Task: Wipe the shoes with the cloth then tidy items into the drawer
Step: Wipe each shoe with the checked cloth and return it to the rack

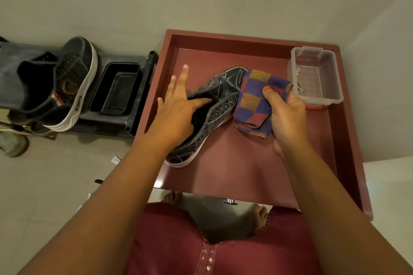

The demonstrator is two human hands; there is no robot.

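L hand (176,116) rests on shoe (214,105) in drawer (245,176), fingers straight, thumb inside opening. R hand (288,116) grips folded cloth (257,100) against shoe side.

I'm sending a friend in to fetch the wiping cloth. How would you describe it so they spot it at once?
Look in the open dark-red drawer. Beside the black lace-up shoe lying in it, the right hand grips a folded cloth. It is the only patterned fabric there: purple and orange-striped checks, unlike the clear plastic box at the back corner.
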